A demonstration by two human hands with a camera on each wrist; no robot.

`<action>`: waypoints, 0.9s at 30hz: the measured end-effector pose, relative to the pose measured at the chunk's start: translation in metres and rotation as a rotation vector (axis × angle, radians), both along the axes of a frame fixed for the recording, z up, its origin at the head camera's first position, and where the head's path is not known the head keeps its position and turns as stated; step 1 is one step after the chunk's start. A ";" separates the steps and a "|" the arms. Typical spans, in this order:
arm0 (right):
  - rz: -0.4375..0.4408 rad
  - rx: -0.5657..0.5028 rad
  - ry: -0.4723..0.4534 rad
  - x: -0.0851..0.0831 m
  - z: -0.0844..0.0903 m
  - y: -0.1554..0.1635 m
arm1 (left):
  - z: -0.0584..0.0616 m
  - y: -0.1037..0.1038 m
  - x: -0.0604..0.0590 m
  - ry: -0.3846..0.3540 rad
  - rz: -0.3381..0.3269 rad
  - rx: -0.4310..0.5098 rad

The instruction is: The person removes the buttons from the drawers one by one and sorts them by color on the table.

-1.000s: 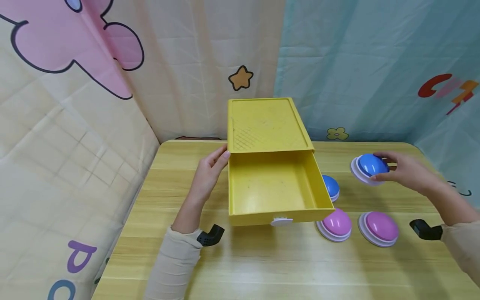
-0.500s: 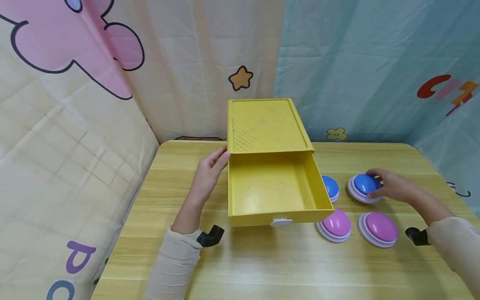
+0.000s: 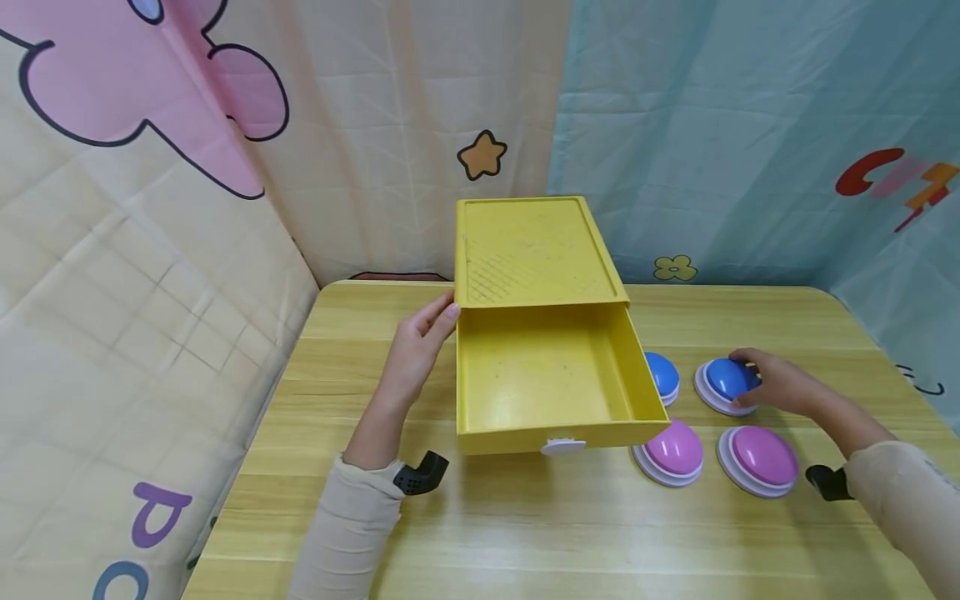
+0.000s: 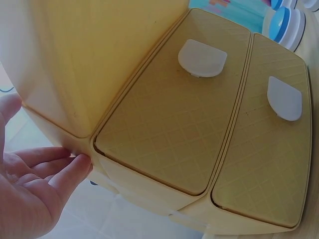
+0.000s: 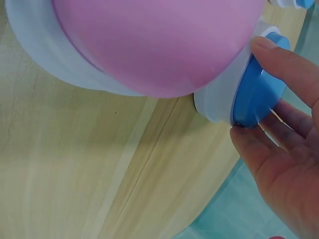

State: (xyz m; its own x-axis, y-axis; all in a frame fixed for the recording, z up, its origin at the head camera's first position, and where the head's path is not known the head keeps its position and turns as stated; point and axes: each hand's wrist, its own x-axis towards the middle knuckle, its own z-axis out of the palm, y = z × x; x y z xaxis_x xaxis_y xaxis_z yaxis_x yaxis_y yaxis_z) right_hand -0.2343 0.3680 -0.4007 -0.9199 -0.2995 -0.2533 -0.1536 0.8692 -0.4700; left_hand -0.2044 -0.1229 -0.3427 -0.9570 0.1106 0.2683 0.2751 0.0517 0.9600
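A yellow drawer unit (image 3: 540, 250) stands mid-table with its top drawer (image 3: 555, 383) pulled out; nothing lies inside. My left hand (image 3: 417, 350) touches the unit's left side, fingers extended. In the left wrist view its fingertips (image 4: 82, 162) rest near the edge beside two lower closed drawers (image 4: 169, 114). My right hand (image 3: 780, 383) grips a blue dome-shaped push button (image 3: 729, 379) with a white base, on the table right of the unit. The right wrist view shows thumb and fingers around the blue dome (image 5: 256, 94).
Another blue button (image 3: 663, 373) is partly hidden behind the drawer. In front are two pink buttons, one (image 3: 675, 447) by the drawer's corner and one (image 3: 763, 456) farther right. The wooden table (image 3: 570, 542) backs onto printed curtains (image 3: 712, 150).
My right hand has brought the blue button toward me and down onto the table, into line behind the right pink button. The left hand stays at the drawer unit.
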 end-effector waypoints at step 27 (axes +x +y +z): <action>-0.092 -0.458 0.420 0.064 0.108 -0.107 | 0.002 0.000 0.001 -0.008 0.012 -0.013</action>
State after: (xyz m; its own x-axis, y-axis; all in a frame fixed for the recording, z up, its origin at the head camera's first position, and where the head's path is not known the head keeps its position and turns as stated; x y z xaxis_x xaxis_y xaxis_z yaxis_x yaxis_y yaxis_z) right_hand -0.1703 0.2608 -0.2931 -0.9404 -0.2067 0.2702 -0.3397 0.6127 -0.7136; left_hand -0.2030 -0.1225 -0.3411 -0.9603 0.1026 0.2595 0.2671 0.0679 0.9613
